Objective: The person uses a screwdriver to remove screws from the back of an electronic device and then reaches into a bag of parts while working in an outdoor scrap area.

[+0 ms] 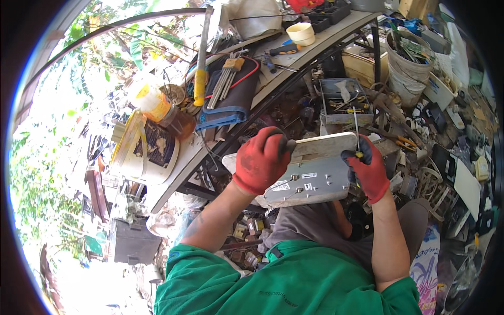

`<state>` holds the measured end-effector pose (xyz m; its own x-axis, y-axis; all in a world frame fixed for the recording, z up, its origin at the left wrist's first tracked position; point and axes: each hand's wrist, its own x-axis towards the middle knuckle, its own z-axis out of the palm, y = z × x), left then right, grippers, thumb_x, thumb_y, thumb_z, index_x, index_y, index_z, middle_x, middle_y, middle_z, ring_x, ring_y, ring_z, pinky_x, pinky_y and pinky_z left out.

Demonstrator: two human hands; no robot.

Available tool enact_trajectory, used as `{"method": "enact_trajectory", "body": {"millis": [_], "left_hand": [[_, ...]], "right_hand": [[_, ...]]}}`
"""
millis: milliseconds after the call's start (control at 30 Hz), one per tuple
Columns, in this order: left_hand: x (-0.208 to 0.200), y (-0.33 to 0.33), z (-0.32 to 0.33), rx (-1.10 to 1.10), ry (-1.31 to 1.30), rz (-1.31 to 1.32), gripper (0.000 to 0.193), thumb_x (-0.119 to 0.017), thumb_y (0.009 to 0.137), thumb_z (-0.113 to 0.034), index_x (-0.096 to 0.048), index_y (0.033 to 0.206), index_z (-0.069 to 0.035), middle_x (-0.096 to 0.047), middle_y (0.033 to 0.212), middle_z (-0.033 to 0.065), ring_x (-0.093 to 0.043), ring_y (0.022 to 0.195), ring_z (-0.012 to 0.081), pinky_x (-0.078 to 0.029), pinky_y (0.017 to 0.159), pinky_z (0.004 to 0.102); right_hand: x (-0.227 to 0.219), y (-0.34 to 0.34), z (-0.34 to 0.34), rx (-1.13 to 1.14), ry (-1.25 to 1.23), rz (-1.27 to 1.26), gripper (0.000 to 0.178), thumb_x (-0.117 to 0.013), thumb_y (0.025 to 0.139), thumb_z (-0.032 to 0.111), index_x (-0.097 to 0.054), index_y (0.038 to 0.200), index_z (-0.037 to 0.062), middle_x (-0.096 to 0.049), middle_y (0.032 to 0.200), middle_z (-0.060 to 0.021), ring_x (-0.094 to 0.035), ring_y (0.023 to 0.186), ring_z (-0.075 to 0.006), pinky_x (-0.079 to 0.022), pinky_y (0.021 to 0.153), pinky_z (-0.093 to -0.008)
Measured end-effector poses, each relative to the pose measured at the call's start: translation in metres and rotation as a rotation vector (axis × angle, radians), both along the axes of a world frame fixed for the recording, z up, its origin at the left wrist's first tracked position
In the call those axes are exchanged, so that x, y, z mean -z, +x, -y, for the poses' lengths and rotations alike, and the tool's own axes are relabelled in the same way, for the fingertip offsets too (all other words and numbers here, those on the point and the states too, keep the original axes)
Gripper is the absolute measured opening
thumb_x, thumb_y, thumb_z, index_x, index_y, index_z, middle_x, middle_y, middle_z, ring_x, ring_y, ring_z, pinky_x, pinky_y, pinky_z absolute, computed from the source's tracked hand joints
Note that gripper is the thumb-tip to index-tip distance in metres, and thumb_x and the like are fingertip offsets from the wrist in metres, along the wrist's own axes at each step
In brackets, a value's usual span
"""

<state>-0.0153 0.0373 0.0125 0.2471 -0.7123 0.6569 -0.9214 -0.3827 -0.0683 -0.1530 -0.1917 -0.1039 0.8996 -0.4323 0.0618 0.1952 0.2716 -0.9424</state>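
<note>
A flat rectangular panel [312, 182] with a pale rim and a grey metal back is tilted over my lap. Small studs, connectors and white labels dot its back. My left hand [262, 161], in a red glove with dark fingertips, is closed at the panel's left part; its curled fingers partly hide the grip. At the right edge, my right hand [369, 170], gloved alike, is closed round a screwdriver [356, 124]. Its thin shaft points up and away, past the panel's corner, and a bit of yellow handle shows between the fingers.
A long workbench [262, 94] runs diagonally ahead, holding brushes [227, 79], a yellow-ended tube [200, 84], an orange-black screwdriver [285, 50] and a cream cup [301, 34]. A white bucket [144, 152] stands left. Beyond my right hand are a grey tool tray [344, 118], pliers [405, 143] and scattered scrap.
</note>
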Motion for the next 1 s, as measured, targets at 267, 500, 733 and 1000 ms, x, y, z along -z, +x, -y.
{"method": "enact_trajectory", "body": {"millis": [267, 500, 733, 1000], "left_hand": [[-0.038, 0.049, -0.122, -0.518, -0.351, -0.039, 0.014, -0.070, 0.094, -0.016, -0.070, 0.101, -0.004, -0.070, 0.097, 0.0148, -0.068, 0.089, 0.0350, -0.053, 0.081, 0.0411], [-0.044, 0.114, -0.174, -0.785, -0.079, -0.223, 0.026, -0.063, 0.099, -0.031, -0.074, 0.110, -0.009, -0.073, 0.090, 0.0148, -0.069, 0.083, 0.0375, -0.053, 0.079, 0.0423], [-0.050, 0.086, -0.148, -0.519, -0.425, -0.104, 0.023, -0.064, 0.098, -0.020, -0.072, 0.113, -0.004, -0.073, 0.099, 0.0122, -0.070, 0.093, 0.0287, -0.053, 0.085, 0.0398], [0.017, -0.043, -0.041, -0.062, 0.023, 0.099, 0.047, -0.090, 0.067, -0.043, -0.071, 0.096, -0.011, -0.064, 0.117, 0.0086, -0.058, 0.120, 0.0362, -0.041, 0.104, 0.0533]], "right_hand": [[0.006, -0.001, 0.001, 0.028, 0.009, 0.055, 0.048, -0.061, 0.087, -0.001, -0.057, 0.134, 0.0053, -0.067, 0.098, -0.0009, -0.056, 0.069, -0.0044, -0.044, 0.050, -0.0222], [0.002, 0.002, -0.005, 0.021, 0.017, 0.046, 0.047, -0.062, 0.086, -0.001, -0.058, 0.133, 0.0051, -0.067, 0.100, -0.0008, -0.056, 0.071, -0.0044, -0.045, 0.051, -0.0221], [-0.003, -0.003, -0.003, 0.031, 0.014, 0.031, 0.045, -0.064, 0.088, -0.001, -0.059, 0.132, 0.0057, -0.066, 0.098, 0.0008, -0.056, 0.073, -0.0041, -0.045, 0.053, -0.0223], [0.002, -0.002, 0.001, 0.024, 0.029, 0.049, 0.047, -0.064, 0.088, -0.002, -0.058, 0.134, 0.0043, -0.067, 0.100, -0.0006, -0.057, 0.076, -0.0046, -0.046, 0.056, -0.0218]]}}
